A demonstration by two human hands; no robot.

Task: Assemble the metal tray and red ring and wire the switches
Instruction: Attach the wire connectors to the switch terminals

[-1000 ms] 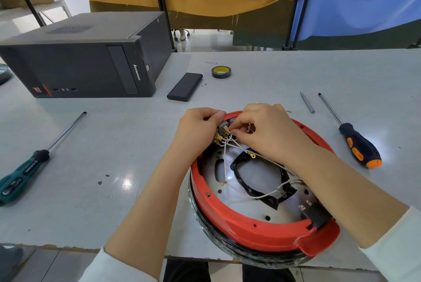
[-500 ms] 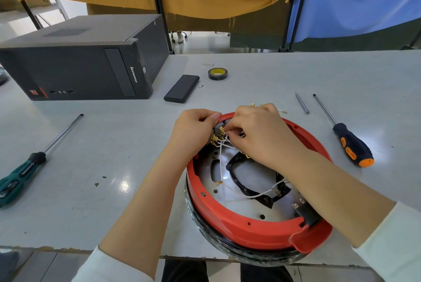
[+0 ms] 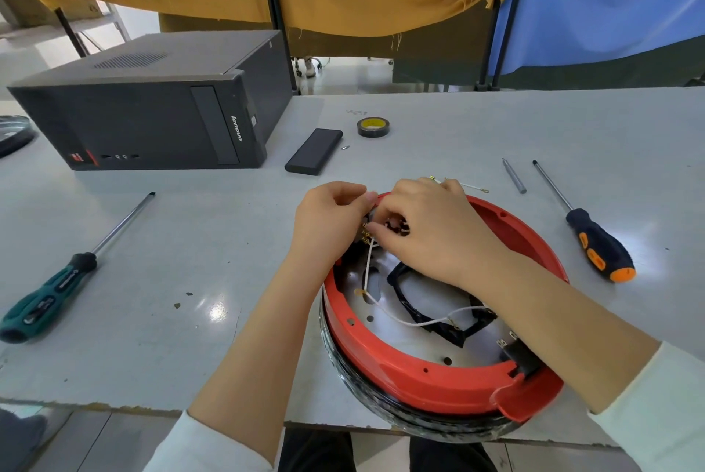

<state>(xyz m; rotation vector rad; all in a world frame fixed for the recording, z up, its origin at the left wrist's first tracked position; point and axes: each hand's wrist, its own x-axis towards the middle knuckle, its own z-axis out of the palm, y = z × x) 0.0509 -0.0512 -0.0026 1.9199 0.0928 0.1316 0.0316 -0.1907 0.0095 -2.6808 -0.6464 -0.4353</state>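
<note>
A red ring [image 3: 412,376] sits around a round metal tray [image 3: 416,334] at the table's front edge, right of centre. White wires [image 3: 416,321] run across the tray over a black frame [image 3: 438,326]. At the ring's far left rim my left hand [image 3: 328,220] grips a switch with brass terminals [image 3: 365,232], mostly hidden by my fingers. My right hand [image 3: 427,231] pinches a white wire end against those terminals. A second black switch [image 3: 520,355] sits at the ring's near right.
A black computer case [image 3: 152,117] stands at the back left. A green screwdriver [image 3: 57,288] lies at the left, an orange and black screwdriver [image 3: 595,242] at the right beside a metal bit [image 3: 514,176]. A black slab [image 3: 313,151] and tape roll [image 3: 373,127] lie behind.
My right hand has closed in further over the switch terminals, and my fingertips now cover more of the wire ends. The left hand keeps its hold.
</note>
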